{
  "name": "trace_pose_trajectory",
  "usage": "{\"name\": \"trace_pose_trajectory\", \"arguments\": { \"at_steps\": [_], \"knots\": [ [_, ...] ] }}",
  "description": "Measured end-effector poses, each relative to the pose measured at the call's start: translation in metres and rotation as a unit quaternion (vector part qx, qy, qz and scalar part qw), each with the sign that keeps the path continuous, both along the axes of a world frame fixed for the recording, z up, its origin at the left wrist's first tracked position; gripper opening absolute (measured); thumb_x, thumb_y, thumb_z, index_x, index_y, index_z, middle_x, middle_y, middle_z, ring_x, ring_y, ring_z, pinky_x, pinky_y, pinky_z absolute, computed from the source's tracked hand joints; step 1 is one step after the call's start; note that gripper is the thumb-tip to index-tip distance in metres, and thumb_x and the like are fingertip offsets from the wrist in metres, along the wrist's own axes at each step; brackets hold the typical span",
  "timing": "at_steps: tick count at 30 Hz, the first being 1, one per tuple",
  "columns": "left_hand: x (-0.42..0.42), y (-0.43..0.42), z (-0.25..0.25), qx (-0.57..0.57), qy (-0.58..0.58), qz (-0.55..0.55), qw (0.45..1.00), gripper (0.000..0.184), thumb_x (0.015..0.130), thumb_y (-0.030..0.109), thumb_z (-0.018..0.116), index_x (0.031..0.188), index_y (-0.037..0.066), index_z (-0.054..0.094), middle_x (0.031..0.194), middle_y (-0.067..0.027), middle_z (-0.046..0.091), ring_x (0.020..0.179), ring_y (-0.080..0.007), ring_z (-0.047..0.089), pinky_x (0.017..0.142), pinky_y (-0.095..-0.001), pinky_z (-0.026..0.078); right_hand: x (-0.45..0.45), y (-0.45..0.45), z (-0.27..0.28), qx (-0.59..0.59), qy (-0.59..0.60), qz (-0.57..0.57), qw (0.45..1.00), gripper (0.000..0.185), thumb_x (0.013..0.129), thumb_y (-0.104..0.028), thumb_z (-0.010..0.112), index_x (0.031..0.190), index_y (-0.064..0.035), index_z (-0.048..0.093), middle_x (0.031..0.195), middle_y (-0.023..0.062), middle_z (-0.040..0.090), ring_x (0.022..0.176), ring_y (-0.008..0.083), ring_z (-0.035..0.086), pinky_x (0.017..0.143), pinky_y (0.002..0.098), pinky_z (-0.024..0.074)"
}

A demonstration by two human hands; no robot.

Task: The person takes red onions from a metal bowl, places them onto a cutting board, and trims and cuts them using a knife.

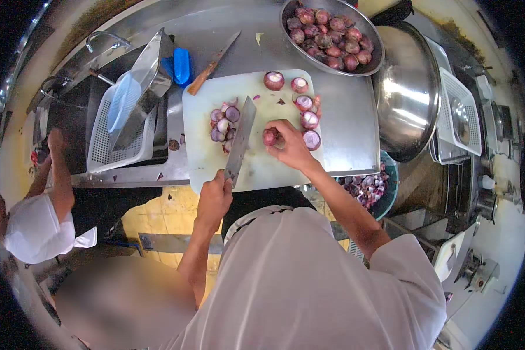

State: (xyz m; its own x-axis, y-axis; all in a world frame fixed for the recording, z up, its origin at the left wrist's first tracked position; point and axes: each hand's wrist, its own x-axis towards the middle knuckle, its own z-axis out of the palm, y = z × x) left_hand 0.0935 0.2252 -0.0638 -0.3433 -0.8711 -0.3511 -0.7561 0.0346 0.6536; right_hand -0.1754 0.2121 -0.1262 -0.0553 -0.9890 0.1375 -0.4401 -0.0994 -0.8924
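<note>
You hold a knife (241,140) and onion (270,136).
Your left hand (214,195) grips the knife; to its right, your right hand (291,144) pinches the onion.

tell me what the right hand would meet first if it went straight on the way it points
Probably the knife blade: the right hand, holding an onion, points toward it, though the blade's height above the cutting board is unclear.

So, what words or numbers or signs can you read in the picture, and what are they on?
None that I can read.
Big knife: dark marks near the handle, too small to tell if they are letters.
Board, pot: I see no writing on either.
</note>
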Motion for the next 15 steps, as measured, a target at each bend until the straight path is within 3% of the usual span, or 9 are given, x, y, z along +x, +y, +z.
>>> {"name": "trace_pose_trajectory", "arguments": {
  "at_steps": [10, 15],
  "knots": [
    [-0.009, 0.020, 0.070, -0.045, -0.039, -0.068, 0.996, 0.014, 0.098, 0.008, 0.058, 0.103, -0.004, 0.055, 0.065, -0.0303, 0.061, 0.065, -0.0509, 0.063, 0.058, -0.0586, 0.049, 0.000, 0.003, 0.006, 0.026, 0.050, 0.004, 0.998, 0.038, 0.082, -0.002, 0.079, 0.117, -0.0033, 0.062, 0.122, 0.0153, 0.058, 0.105, 0.0334, 0.069, 0.089, 0.0386, 0.0625],
    [-0.006, 0.028, 0.084, 0.003, -0.069, -0.082, 0.994, 0.016, 0.098, 0.009, 0.057, 0.104, -0.005, 0.055, 0.064, -0.0308, 0.061, 0.064, -0.0510, 0.063, 0.057, -0.0586, 0.050, 0.006, 0.004, 0.009, 0.038, 0.041, -0.008, 0.998, 0.034, 0.084, -0.004, 0.078, 0.114, -0.0028, 0.064, 0.113, 0.0151, 0.058, 0.103, 0.0343, 0.069, 0.089, 0.0407, 0.0626]
  ]
}}
